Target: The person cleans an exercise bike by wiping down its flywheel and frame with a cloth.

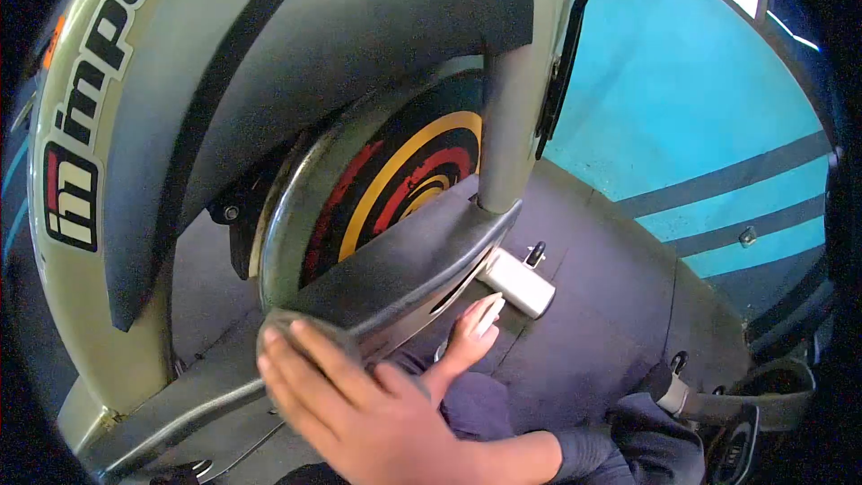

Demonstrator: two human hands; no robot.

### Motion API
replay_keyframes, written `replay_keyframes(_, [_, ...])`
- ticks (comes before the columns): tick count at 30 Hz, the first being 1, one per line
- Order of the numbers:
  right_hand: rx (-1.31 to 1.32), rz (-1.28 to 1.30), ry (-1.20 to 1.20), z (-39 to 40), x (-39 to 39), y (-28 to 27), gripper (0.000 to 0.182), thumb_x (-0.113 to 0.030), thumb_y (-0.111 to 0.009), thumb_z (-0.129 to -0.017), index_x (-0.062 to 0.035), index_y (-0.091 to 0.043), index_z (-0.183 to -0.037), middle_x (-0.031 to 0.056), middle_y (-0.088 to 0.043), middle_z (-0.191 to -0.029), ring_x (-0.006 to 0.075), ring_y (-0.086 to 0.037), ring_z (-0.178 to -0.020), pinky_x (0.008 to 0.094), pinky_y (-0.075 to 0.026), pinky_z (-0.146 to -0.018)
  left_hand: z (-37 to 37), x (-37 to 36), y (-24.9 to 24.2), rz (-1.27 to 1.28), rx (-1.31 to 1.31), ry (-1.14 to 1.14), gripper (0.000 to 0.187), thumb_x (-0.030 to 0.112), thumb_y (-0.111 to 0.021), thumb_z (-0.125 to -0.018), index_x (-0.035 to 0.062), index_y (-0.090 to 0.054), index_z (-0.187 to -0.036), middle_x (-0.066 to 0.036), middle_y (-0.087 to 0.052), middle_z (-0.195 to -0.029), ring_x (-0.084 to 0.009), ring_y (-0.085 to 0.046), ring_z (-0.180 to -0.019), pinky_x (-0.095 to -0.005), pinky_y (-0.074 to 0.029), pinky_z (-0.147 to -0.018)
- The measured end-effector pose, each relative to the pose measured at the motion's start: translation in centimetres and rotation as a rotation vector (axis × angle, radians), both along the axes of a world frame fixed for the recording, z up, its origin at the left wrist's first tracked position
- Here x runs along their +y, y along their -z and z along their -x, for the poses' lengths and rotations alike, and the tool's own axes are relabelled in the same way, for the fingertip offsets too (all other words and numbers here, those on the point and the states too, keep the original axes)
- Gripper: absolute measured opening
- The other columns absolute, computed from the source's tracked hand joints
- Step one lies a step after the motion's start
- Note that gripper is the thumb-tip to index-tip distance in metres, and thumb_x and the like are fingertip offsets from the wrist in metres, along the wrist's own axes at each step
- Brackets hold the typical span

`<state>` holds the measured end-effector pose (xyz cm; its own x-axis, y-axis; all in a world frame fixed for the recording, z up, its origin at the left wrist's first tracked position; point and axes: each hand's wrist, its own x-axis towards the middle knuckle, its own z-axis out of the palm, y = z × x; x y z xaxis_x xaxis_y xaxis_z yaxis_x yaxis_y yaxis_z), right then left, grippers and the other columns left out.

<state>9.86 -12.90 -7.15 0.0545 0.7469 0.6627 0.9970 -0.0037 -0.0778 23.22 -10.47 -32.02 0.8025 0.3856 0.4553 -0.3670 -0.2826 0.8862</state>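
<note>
Far L of the ring-striped flywheel disc (386, 180): a curved beige metal frame (67, 296) w/ black lettering. Below the disc, lower L, the R hand (386, 427) lies over a soft grey cloth (343, 338), at the edge of the long black plastic cover (404, 260) that runs below the disc. Grip: fingers long, nearly straight, spread a bit, laid over the cloth rather than closed round it; palm side hidden, so can't tell if any cloth is pinched.

Step in hand, by my read: cloth held against the cover's edge under 1 flat hand. Going on from here prob. calls for light, even finger pressure, cloth kept between skin & plastic, w/ the hand following the curve.

Lower R of the disc, the L hand (469, 337) is near the cover & just beside a silver cylindrical foot (521, 283). Its fingers point up & R, fairly straight; too small to tell how far they're closed or if they hold anything. R of the disc stands 1 thick grey post (512, 126); beyond, a teal wall w/ dark stripes (700, 81) & dark floor mats (593, 305).
</note>
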Motion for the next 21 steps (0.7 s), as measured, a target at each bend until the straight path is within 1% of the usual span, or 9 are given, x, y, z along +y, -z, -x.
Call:
replay_keyframes(4, [-0.062,-0.001,-0.046,-1.6,-0.7,-0.3,0.030,-0.014,-0.059,-0.087,-0.0035,-0.059,-0.116,0.0135,-0.063,-0.113,0.0266,-0.060,-0.100,0.0318,-0.040,-0.069,0.4,0.2,0.2,0.049,-0.004,0.023,0.054,0.002,-0.059,-0.076,0.0065,-0.052,-0.129,-0.011,-0.063,-0.107,-0.0194,-0.063,-0.091,-0.0330,-0.049,-0.085])
replay_keyframes(6, [-0.134,0.046,0.079,-3.7,-0.6,0.2,0.052,-0.017,-0.052,-0.078,-0.0110,-0.057,-0.129,0.0039,-0.060,-0.124,0.0201,-0.055,-0.119,0.0328,-0.048,-0.065,0.2,0.5,0.2,0.036,-0.081,0.041,0.055,0.003,-0.061,-0.078,0.0050,-0.050,-0.131,-0.012,-0.062,-0.114,-0.0198,-0.064,-0.092,-0.0326,-0.049,-0.087])
replay_keyframes(7, [-0.153,0.043,0.185,-5.2,-0.6,1.0,0.051,-0.017,-0.052,-0.078,-0.0143,-0.058,-0.128,0.0018,-0.061,-0.124,0.0191,-0.055,-0.118,0.0327,-0.046,-0.066,1.1,0.9,-0.3,0.021,0.115,0.106,0.053,0.007,-0.063,-0.081,0.0046,-0.049,-0.132,-0.013,-0.059,-0.120,-0.0193,-0.060,-0.103,-0.0334,-0.050,-0.088])
replay_keyframes(9, [-0.128,0.035,0.347,-8.9,-0.9,1.7,0.051,-0.014,-0.053,-0.077,-0.0173,-0.060,-0.127,0.0003,-0.062,-0.123,0.0199,-0.057,-0.116,0.0335,-0.045,-0.069,2.0,-2.0,-1.4,-0.174,0.313,-0.319,0.050,0.012,-0.063,-0.085,0.0049,-0.049,-0.132,-0.012,-0.056,-0.126,-0.0189,-0.052,-0.116,-0.0332,-0.048,-0.090])
replay_keyframes(11, [-0.042,0.047,0.436,-12.5,-1.6,1.3,0.054,-0.006,-0.054,-0.073,-0.0148,-0.061,-0.125,0.0029,-0.062,-0.123,0.0239,-0.057,-0.115,0.0349,-0.046,-0.072,-2.8,-1.8,8.1,0.014,0.014,-0.267,0.050,0.017,-0.071,-0.072,0.0032,-0.056,-0.117,-0.025,-0.060,-0.110,-0.0369,-0.058,-0.105,-0.0428,-0.048,-0.090])
replay_keyframes(12, [-0.001,0.061,0.473,-13.5,-1.8,1.1,0.055,-0.002,-0.055,-0.070,-0.0128,-0.061,-0.124,0.0050,-0.062,-0.123,0.0261,-0.057,-0.114,0.0355,-0.047,-0.072,-1.8,-0.5,3.4,0.032,0.033,-0.121,0.048,0.020,-0.069,-0.075,-0.0007,-0.055,-0.116,-0.025,-0.060,-0.111,-0.0390,-0.058,-0.104,-0.0432,-0.048,-0.086])
replay_keyframes(15, [0.014,0.064,0.489,-13.0,-1.5,0.7,0.057,0.002,-0.054,-0.067,-0.0080,-0.060,-0.123,0.0094,-0.061,-0.123,0.0286,-0.056,-0.116,0.0356,-0.049,-0.077,-1.1,-0.1,3.2,-0.043,0.046,-0.021,0.049,0.020,-0.068,-0.075,-0.0061,-0.054,-0.114,-0.023,-0.060,-0.112,-0.0396,-0.058,-0.102,-0.0422,-0.048,-0.083])
replay_keyframes(19, [0.006,0.056,0.369,-9.4,-0.8,0.7,0.054,-0.003,-0.055,-0.069,-0.0086,-0.061,-0.122,0.0103,-0.061,-0.123,0.0270,-0.055,-0.119,0.0330,-0.050,-0.084,-1.7,-1.2,0.6,-0.566,-0.042,-0.329,0.051,0.016,-0.065,-0.081,-0.0025,-0.050,-0.125,-0.016,-0.063,-0.111,-0.0311,-0.061,-0.100,-0.0378,-0.050,-0.085])
replay_keyframes(21, [0.040,0.058,0.229,-4.9,-0.4,0.3,0.052,-0.008,-0.056,-0.071,-0.0112,-0.061,-0.123,0.0085,-0.060,-0.125,0.0245,-0.055,-0.119,0.0327,-0.050,-0.084,0.7,-0.8,0.2,0.208,0.039,0.107,0.049,0.004,-0.061,-0.082,0.0040,-0.051,-0.130,-0.010,-0.057,-0.121,-0.0170,-0.057,-0.103,-0.0315,-0.046,-0.093])
